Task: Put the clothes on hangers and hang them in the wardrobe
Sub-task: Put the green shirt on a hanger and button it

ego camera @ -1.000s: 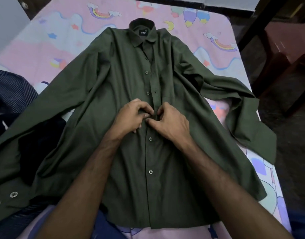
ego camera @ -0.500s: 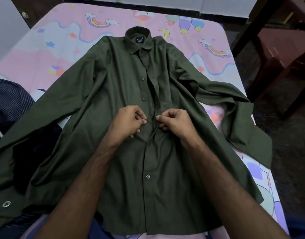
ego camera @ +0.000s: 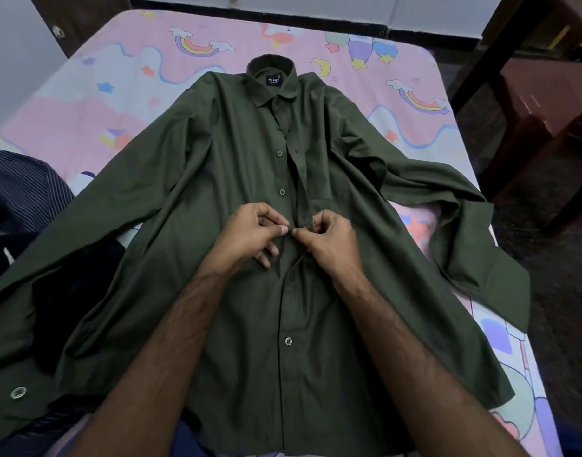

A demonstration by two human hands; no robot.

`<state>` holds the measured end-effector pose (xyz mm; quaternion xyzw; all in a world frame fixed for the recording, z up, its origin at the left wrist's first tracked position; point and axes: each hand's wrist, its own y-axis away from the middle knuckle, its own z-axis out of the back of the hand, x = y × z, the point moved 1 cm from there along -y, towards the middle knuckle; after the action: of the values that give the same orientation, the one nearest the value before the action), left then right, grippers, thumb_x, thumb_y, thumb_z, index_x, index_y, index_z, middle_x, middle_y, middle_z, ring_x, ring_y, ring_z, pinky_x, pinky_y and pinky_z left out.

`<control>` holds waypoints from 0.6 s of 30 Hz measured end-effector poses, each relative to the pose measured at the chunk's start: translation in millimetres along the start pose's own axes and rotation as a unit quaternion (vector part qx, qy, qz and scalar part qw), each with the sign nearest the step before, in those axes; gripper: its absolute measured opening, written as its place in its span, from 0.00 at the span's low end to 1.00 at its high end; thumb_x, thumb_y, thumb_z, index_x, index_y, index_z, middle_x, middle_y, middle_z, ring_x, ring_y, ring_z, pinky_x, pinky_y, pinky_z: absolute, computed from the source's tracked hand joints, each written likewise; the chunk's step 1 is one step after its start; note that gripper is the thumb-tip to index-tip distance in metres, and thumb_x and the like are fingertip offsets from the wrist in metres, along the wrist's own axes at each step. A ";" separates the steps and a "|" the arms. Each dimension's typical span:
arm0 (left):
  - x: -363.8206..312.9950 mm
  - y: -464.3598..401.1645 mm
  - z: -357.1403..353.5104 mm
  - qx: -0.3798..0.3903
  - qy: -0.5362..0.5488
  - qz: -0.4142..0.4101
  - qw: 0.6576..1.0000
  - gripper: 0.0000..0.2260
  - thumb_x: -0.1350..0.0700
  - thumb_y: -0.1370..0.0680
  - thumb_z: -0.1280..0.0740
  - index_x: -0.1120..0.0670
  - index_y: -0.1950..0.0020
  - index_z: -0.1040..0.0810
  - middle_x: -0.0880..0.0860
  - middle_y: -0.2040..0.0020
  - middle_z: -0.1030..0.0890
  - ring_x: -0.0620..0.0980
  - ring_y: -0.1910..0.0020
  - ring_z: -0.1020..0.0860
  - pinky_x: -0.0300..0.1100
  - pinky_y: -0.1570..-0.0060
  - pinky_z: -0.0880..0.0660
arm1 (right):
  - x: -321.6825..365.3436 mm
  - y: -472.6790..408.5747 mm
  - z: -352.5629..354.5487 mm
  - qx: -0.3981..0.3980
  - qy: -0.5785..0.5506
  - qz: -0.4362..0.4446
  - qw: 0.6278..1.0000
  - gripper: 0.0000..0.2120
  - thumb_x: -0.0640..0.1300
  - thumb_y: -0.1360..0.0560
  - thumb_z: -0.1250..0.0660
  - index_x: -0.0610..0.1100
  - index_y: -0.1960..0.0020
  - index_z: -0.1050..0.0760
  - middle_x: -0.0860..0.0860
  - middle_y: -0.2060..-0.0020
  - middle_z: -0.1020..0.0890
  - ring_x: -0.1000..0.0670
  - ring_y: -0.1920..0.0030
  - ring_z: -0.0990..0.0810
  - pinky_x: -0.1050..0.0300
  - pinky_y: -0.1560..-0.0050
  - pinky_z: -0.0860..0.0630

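Head view, near to far. Both bare forearms enter from the 6 o'clock edge and converge at the centre of a dark green shirt [ego camera: 236,179] lying front-up and spread flat on a bed [ego camera: 68,103]. One button [ego camera: 288,341] on the placket sits between the forearms, near the hem; the hem itself is partly cut off at the lower edge. The left hand [ego camera: 250,235] has thumb and forefinger pinched on the left edge of the placket, the remaining fingers curled, two fingertips resting on the cloth. The right hand [ego camera: 329,239] pinches the opposing placket edge with curled fingers; the thumbs nearly meet. The button between the fingertips is hidden. Beyond the hands, toward 12 o'clock, two buttons show and the placket lies open up to the collar [ego camera: 271,69]. A dark neck label [ego camera: 274,80] carries white lettering, too blurred to read in full. The right sleeve folds back at 3 o'clock, over the bed edge. At 9 o'clock lies a dark striped garment [ego camera: 22,189], partly under the left sleeve and cut off by the frame. The bedsheet shows rainbows, stars and a moon on pink.
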<state>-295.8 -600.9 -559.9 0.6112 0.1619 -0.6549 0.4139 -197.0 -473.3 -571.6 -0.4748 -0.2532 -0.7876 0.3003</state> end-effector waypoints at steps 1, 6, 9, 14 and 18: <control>-0.6 0.6 -0.1 0.001 0.001 -0.001 1.000 0.04 0.66 0.21 0.31 0.58 0.54 0.22 0.57 0.61 0.22 0.46 0.78 0.24 0.40 0.83 0.27 | -0.3 0.5 -1.4 0.001 0.003 0.000 1.000 0.17 0.46 0.32 0.22 0.49 0.67 0.30 0.58 0.75 0.27 0.59 0.72 0.28 0.56 0.67 0.29; -2.4 2.0 -0.1 -0.001 0.010 -0.002 1.000 0.03 0.66 0.21 0.32 0.59 0.52 0.22 0.58 0.61 0.22 0.44 0.79 0.26 0.40 0.83 0.26 | -1.2 7.7 -0.7 0.059 -0.091 -0.003 0.994 0.11 0.50 0.30 0.21 0.49 0.63 0.22 0.55 0.70 0.21 0.57 0.67 0.25 0.58 0.61 0.28; -2.2 2.1 0.0 0.000 0.021 -0.001 1.000 0.03 0.65 0.21 0.31 0.59 0.52 0.22 0.57 0.62 0.22 0.45 0.78 0.26 0.40 0.83 0.26 | -2.2 9.4 3.7 0.072 -0.140 -0.012 0.987 0.06 0.42 0.26 0.24 0.45 0.60 0.19 0.50 0.67 0.19 0.55 0.64 0.23 0.55 0.58 0.25; -3.1 2.9 0.7 0.005 0.037 0.004 0.999 0.01 0.65 0.22 0.31 0.60 0.51 0.21 0.56 0.64 0.23 0.44 0.79 0.28 0.41 0.82 0.25 | -4.3 7.1 -3.0 0.017 -0.081 -0.023 0.996 0.08 0.46 0.30 0.23 0.47 0.63 0.21 0.55 0.71 0.21 0.58 0.70 0.25 0.60 0.65 0.28; -2.4 3.2 2.1 0.008 0.039 0.005 0.999 0.01 0.66 0.22 0.31 0.61 0.52 0.21 0.55 0.66 0.24 0.44 0.79 0.29 0.41 0.82 0.25 | -5.0 9.6 -8.6 -0.014 -0.050 -0.018 0.999 0.10 0.49 0.30 0.23 0.48 0.64 0.22 0.56 0.72 0.20 0.60 0.72 0.25 0.61 0.67 0.28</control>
<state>-295.0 -603.6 -556.3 0.6401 0.1694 -0.6299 0.4059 -193.5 -484.6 -578.6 -0.5127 -0.2654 -0.7717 0.2667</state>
